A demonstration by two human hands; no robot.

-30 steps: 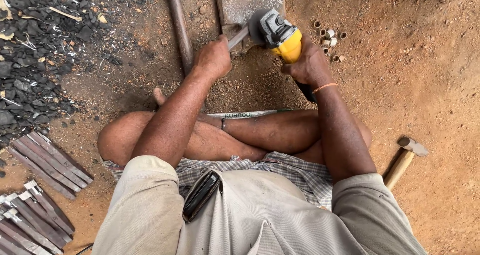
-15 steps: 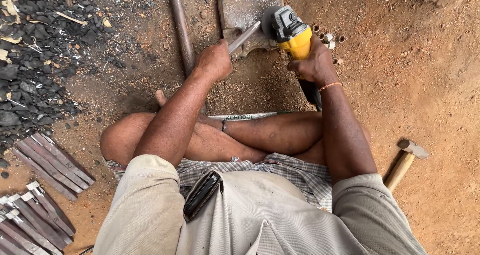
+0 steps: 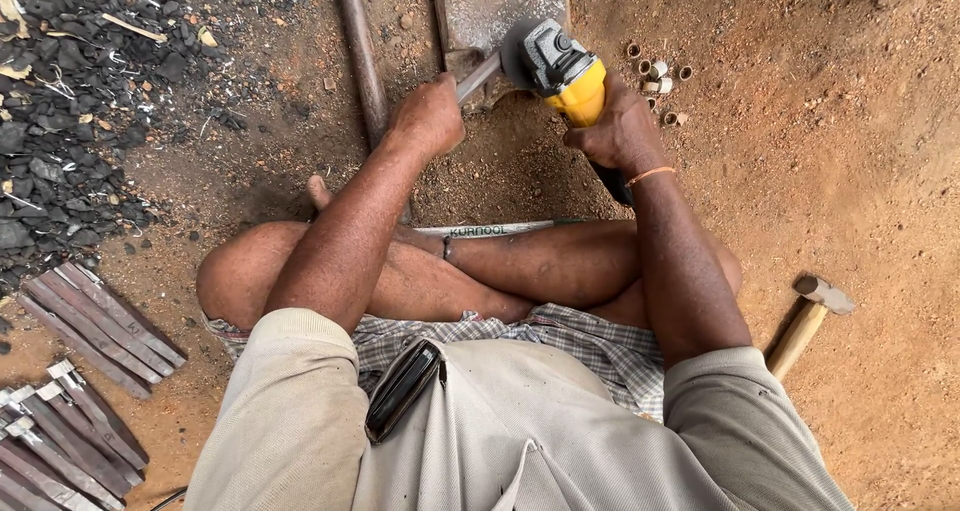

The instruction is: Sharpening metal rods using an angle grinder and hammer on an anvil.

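1. Nearest the camera, at 6 o'clock, a dark flat case (image 3: pixel 403 388) sits tucked at the waist of the beige shirt, above a checked cloth wrapped round the hips.
2. Just beyond, the person's bare legs are crossed on the dirt floor (image 3: pixel 850 171), and a long thin metal blade (image 3: pixel 490 230) lies across the shins.
3. At 8 o'clock, flat dark metal strips (image 3: pixel 95 316) lie in side-by-side bundles on the ground.
4. At 4 o'clock, a hammer (image 3: pixel 808 316) with a wooden handle rests on the earth, well apart from both hands.
5. Toward 11 o'clock, the left hand (image 3: pixel 428 116) is closed in a fist around the near end of a narrow metal piece (image 3: pixel 478 76), which slants up toward the grinder's disc.
6. Toward 12 o'clock, the right hand (image 3: pixel 622 131), with a thin orange band at the wrist, is wrapped tightly round the body of a yellow angle grinder (image 3: pixel 560 71); its grey head meets the metal piece over a flat grey anvil block (image 3: pixel 500 6).
7. A long rusty iron bar (image 3: pixel 358 56) runs away toward 11 o'clock, beside the left hand.
8. At 1 o'clock, small short metal rings (image 3: pixel 658 76) lie scattered just beyond the grinder.
9. Farthest at 10 o'clock, a heap of charcoal (image 3: pixel 70 101) covers the ground.
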